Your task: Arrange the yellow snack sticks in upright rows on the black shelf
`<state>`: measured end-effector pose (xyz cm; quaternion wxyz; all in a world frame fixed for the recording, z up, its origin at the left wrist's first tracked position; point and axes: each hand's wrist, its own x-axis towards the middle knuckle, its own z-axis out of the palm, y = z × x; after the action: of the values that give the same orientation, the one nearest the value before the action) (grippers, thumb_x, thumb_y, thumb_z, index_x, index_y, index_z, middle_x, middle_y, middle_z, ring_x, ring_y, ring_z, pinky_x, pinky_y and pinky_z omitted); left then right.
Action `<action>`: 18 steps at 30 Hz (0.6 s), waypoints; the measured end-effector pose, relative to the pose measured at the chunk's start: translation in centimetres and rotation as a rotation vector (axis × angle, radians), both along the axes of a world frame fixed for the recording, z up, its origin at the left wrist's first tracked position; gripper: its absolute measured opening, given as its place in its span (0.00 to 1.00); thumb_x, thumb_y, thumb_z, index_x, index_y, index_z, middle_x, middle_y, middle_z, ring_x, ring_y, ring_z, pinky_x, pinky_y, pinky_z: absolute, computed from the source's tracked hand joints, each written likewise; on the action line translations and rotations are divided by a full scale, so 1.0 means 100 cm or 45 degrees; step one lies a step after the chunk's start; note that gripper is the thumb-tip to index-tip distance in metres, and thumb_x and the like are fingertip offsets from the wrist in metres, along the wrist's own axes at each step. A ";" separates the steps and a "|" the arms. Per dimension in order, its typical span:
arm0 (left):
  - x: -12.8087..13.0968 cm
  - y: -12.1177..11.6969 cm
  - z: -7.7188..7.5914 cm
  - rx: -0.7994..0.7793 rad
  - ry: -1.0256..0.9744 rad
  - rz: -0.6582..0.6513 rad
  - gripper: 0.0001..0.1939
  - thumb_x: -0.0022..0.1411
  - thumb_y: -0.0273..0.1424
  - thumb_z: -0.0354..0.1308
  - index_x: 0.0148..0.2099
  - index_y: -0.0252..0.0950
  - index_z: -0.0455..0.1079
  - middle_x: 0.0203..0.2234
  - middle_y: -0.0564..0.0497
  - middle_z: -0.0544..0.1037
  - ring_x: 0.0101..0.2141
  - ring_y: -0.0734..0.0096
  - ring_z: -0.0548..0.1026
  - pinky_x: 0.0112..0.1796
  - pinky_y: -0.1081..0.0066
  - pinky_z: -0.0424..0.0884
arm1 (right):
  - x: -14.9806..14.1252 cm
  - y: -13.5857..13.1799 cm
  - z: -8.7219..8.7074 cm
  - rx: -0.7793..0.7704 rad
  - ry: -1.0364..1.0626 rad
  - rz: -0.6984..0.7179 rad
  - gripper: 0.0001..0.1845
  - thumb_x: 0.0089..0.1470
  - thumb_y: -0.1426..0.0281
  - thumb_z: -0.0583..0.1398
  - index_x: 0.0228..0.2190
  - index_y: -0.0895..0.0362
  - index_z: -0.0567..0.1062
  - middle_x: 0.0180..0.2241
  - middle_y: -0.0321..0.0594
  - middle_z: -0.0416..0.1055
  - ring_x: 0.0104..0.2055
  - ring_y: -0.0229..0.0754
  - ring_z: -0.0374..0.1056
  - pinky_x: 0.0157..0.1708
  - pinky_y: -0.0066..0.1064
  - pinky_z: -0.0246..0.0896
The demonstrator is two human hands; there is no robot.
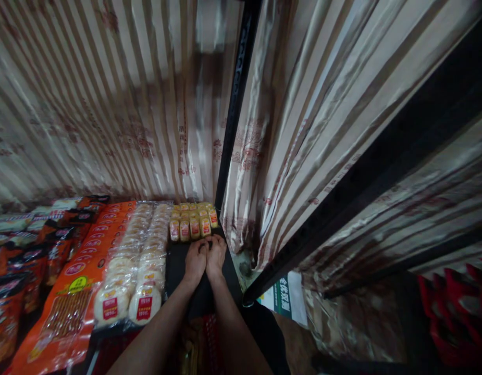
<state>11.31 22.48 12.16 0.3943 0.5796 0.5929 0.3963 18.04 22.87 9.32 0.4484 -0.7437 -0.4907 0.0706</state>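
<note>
Right hand point(216, 253) near yellow packs point(194, 227), shelf edge point(233, 281); gap beside left hand point(196, 260).

Bare black shelf point(177, 266) is lying open left of my left hand point(196, 260), leaving a passage. Yellow-wrapped snack packs point(194, 226) are blocking the way ahead, wrapped round flatbreads point(146, 260) are bounding the left, and a thick black post point(303, 244) is standing to my right.

In front of the yellow packs point(194, 226), the left hand point(195, 261) and right hand point(216, 255) probably hide what they touch; left of those packs, an orange packet point(71, 307) is cut off below; far right, red packets point(454, 307) blur.
</note>
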 end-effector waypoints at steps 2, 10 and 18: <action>-0.001 -0.009 0.004 -0.017 0.004 -0.002 0.16 0.54 0.25 0.46 0.42 0.31 0.71 0.42 0.43 0.75 0.44 0.67 0.71 0.49 0.69 0.63 | -0.002 -0.009 0.002 -0.016 0.011 0.021 0.11 0.47 0.76 0.54 0.32 0.58 0.75 0.40 0.47 0.67 0.44 0.46 0.62 0.46 0.36 0.57; -0.008 -0.052 0.008 -0.129 0.062 -0.003 0.15 0.56 0.26 0.44 0.40 0.34 0.72 0.39 0.45 0.76 0.42 0.68 0.72 0.47 0.70 0.64 | -0.010 -0.050 -0.001 -0.115 0.089 0.188 0.15 0.46 0.79 0.51 0.34 0.58 0.74 0.35 0.44 0.69 0.35 0.40 0.67 0.36 0.29 0.62; -0.025 -0.081 0.003 -0.085 0.044 0.030 0.13 0.57 0.28 0.45 0.40 0.35 0.70 0.38 0.46 0.76 0.40 0.68 0.73 0.43 0.70 0.65 | -0.026 -0.083 0.010 -0.222 -0.005 0.258 0.15 0.49 0.77 0.51 0.36 0.58 0.74 0.36 0.43 0.71 0.37 0.40 0.67 0.37 0.28 0.59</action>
<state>8.78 14.37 12.42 0.3985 0.5658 0.6193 0.3709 15.44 14.59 10.36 0.3715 -0.7266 -0.5563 0.1565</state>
